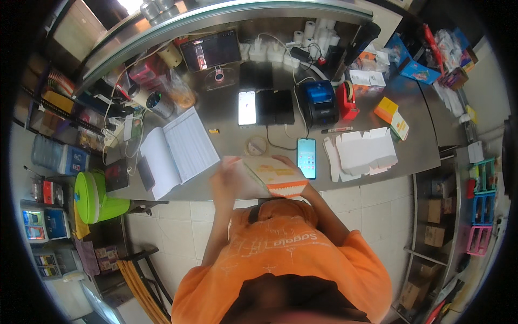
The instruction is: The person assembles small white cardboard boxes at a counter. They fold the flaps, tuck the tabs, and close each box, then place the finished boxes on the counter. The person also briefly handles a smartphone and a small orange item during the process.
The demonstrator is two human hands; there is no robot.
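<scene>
In front of my body, at the table's near edge, is a partly folded cardboard carton (276, 170), white and yellow with an orange end that has a toothed white edge. My right hand (284, 161) grips it from the far right side, its fingers curled over the rim and the rest mostly hidden behind the card. Smeared by motion, my left hand (221, 182) is at the carton's left flap; its fingers cannot be made out. Just beyond the carton lies a roll of tape (256, 146). A lit phone (306, 157) rests close to its right.
Flat white cartons (367, 153) are stacked on the right, near an orange and yellow box (386, 110). A black and blue printer (319, 102) and red tape dispenser (347, 101) stand behind. An open ledger (181, 146) lies left, beside a green bin (93, 197).
</scene>
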